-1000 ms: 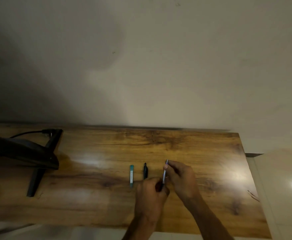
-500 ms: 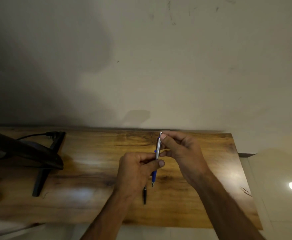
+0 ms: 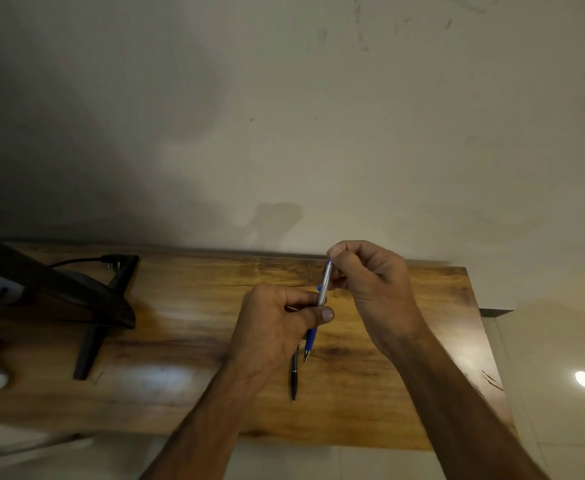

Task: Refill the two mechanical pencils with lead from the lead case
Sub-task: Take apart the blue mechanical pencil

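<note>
L hand [image 3: 277,327] gripping silver-blue pencil [image 3: 322,292] mid-barrel, R hand [image 3: 370,282] pinching its top end, black pencil [image 3: 294,379] flat on wooden table [image 3: 180,341]

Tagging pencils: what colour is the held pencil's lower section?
Held pencil: blue lower section, silver upper barrel. Head view.

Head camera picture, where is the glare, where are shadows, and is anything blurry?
Head view: glare patches on the wooden table, a bright light reflection on the floor, a soft shadow on the wall; the held pencil looks sharp; the left side is dim.
</note>
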